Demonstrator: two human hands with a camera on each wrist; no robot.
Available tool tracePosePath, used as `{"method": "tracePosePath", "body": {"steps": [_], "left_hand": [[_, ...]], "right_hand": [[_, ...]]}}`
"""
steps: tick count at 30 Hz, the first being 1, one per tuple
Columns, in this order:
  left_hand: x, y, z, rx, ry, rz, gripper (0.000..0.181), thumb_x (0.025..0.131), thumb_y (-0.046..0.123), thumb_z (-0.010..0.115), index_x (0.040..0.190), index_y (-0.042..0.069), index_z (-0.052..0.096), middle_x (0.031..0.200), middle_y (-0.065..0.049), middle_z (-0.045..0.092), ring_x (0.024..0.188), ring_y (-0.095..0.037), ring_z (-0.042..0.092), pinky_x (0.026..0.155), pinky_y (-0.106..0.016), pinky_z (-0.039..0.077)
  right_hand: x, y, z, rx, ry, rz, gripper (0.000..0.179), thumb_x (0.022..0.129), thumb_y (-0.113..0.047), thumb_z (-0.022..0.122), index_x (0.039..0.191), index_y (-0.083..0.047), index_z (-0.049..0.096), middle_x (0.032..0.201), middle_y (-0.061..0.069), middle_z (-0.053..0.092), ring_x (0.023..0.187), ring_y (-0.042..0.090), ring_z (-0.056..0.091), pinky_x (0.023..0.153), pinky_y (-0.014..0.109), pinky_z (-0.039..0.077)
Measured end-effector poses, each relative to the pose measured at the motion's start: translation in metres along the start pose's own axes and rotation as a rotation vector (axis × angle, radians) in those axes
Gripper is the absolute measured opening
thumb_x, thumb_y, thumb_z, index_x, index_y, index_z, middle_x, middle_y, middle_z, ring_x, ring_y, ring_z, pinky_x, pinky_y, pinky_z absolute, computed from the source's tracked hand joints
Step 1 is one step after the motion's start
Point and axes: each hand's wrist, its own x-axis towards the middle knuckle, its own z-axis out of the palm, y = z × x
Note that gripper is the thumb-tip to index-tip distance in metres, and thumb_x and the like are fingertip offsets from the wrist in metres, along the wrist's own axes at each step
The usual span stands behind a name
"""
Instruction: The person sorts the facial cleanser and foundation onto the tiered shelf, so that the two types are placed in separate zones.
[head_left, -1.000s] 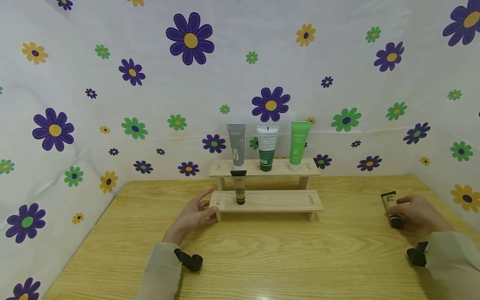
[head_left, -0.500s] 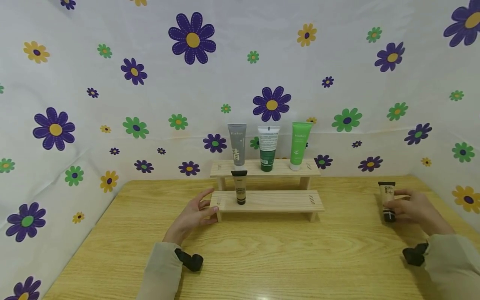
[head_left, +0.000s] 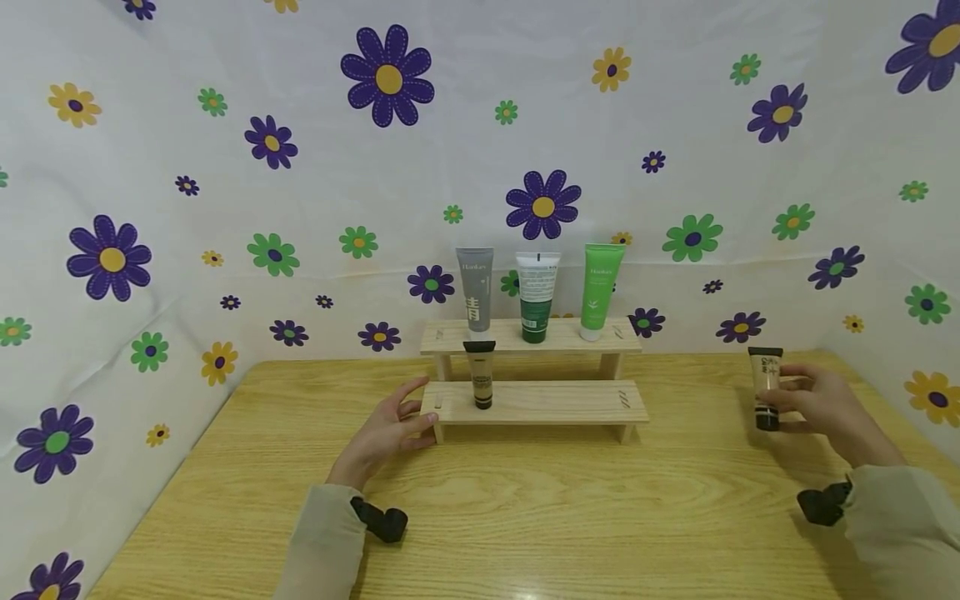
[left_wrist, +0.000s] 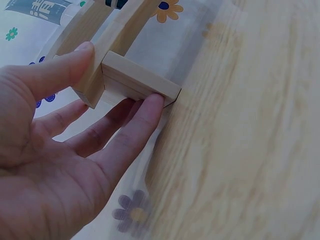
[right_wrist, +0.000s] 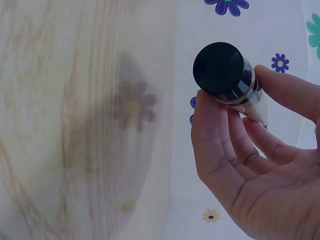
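My left hand (head_left: 384, 432) holds the left end of a two-tier wooden shelf (head_left: 555, 402). In the left wrist view its thumb lies on the board and its fingertips touch the support leg (left_wrist: 142, 76). At the right, my right hand (head_left: 828, 410) pinches a small beige cosmetic tube (head_left: 766, 373), upright with its black cap down. From the right wrist view, the cap (right_wrist: 218, 68) appears raised above the table. A similar small tube (head_left: 482, 371) stands on the lower tier. On the upper tier stand a grey tube (head_left: 476, 287), a white-and-green tube (head_left: 536, 292) and a bright green tube (head_left: 601, 287).
The wood-grain table (head_left: 525, 517) spreads in front of and around the shelf. White cloth with printed flowers (head_left: 300, 200) hangs behind and along both sides. A black wrist camera (head_left: 823, 504) sits at the right sleeve.
My right hand has lifted the small beige tube and shifted it slightly left, turning it from tilted to upright. My left hand stays at the shelf.
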Motion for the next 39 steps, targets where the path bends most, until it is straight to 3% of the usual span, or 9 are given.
{"method": "tracePosePath", "body": {"steps": [4,10,22,39], "left_hand": [[0.001,0.0,0.0,-0.003,-0.004,0.002,0.069,0.103,0.001,0.057,0.162,0.009,0.022,0.147,-0.032,0.042,0.125,-0.045,0.054,0.097,-0.049,0.053],[0.002,-0.001,0.0,0.004,0.008,0.001,0.069,0.103,0.001,0.058,0.162,0.009,0.023,0.147,-0.033,0.042,0.126,-0.045,0.054,0.096,-0.049,0.054],[0.004,0.0,0.003,-0.013,0.008,0.004,0.069,0.103,-0.001,0.057,0.162,0.008,0.022,0.146,-0.033,0.042,0.123,-0.043,0.056,0.096,-0.049,0.054],[0.005,0.002,0.004,-0.013,0.015,-0.001,0.069,0.103,-0.001,0.056,0.162,0.008,0.022,0.147,-0.034,0.04,0.124,-0.044,0.055,0.096,-0.049,0.054]], "right_hand": [[0.002,-0.002,0.002,0.003,0.01,-0.012,0.07,0.105,-0.012,0.056,0.144,0.027,0.012,0.125,0.039,0.046,0.079,-0.002,0.059,0.073,0.035,0.062],[0.006,-0.008,0.003,0.0,0.015,-0.028,0.073,0.105,-0.013,0.055,0.146,0.026,0.009,0.137,0.047,0.03,0.079,-0.007,0.057,0.074,0.03,0.061],[0.008,-0.023,0.011,-0.035,0.051,-0.072,0.073,0.104,-0.011,0.057,0.148,0.022,0.01,0.134,0.045,0.036,0.08,-0.004,0.059,0.072,0.029,0.061],[0.014,-0.033,0.02,0.006,0.054,-0.166,0.072,0.102,-0.008,0.061,0.149,0.019,0.014,0.136,0.044,0.036,0.081,-0.008,0.056,0.071,0.027,0.061]]}}
